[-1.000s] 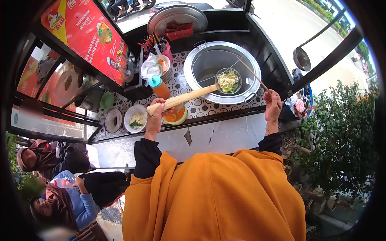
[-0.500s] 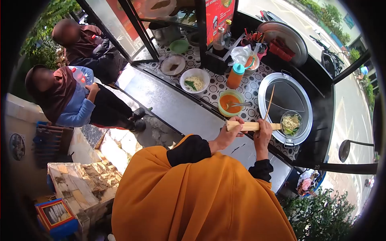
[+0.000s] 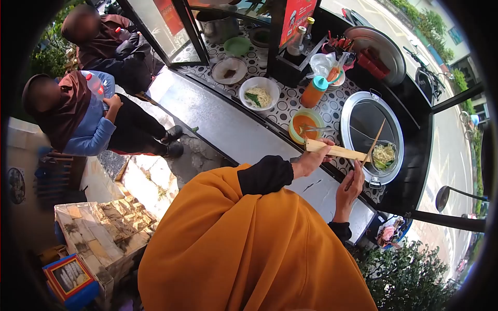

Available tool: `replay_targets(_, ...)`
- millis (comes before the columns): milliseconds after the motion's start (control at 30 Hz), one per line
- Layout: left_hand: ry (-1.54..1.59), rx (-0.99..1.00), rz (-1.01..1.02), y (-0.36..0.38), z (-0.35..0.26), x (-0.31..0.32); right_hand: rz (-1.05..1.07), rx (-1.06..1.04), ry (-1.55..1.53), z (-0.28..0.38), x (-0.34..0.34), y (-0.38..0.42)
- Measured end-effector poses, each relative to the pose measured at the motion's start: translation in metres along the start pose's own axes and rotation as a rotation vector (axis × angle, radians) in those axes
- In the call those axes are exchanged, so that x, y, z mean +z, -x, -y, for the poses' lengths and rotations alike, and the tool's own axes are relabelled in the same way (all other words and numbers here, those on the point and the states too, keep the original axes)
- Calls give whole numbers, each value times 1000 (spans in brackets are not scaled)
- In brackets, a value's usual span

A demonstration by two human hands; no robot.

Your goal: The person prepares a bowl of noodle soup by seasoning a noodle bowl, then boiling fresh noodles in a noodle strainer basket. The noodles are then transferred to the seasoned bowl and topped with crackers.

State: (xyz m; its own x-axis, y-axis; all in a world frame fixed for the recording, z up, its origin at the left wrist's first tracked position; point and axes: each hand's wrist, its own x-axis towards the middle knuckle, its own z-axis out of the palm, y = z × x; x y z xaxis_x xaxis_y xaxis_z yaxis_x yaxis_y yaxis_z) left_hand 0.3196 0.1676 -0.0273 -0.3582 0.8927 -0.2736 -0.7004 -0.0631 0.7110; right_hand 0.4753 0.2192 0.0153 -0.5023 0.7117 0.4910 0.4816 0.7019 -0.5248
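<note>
My left hand (image 3: 313, 159) is closed around the thick wooden handle (image 3: 342, 151) of a noodle strainer. Its wire basket (image 3: 384, 157), filled with pale noodles and some greens, sits over the near side of a large round metal pot (image 3: 344, 116) of dark liquid. Long wooden chopsticks (image 3: 376, 139) slant up across the pot from the fingers of my right hand (image 3: 349, 192), close to the strainer's neck. Left of the pot is a bowl of orange sauce (image 3: 300, 124) with metal utensils in it. Further left stands a white bowl (image 3: 275, 88) holding noodles and greens.
An orange squeeze bottle (image 3: 313, 93) with a teal cap stands behind the sauce. A plate (image 3: 229, 71) and a green bowl (image 3: 237, 46) lie further back. The metal counter ledge (image 3: 207, 115) runs before me. Two people (image 3: 85, 111) are at the left.
The camera view has shifted slightly. My right hand has moved down from the strainer handle, its fingers now more extended, and the chopsticks lean further right over the basket's neck.
</note>
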Motion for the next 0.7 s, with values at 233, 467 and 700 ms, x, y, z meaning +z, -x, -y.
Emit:
replay_targets(233,87,-108,89,7,-55,-42,-213,133,-101,76,14,-3)
replay_targets(467,36,-165,-28,83,-218,-209,-134,239,-368,206,77,-50)
replay_targets(700,-145,71,-211,172,-335,-353,325,285,-604,279,220,-136)
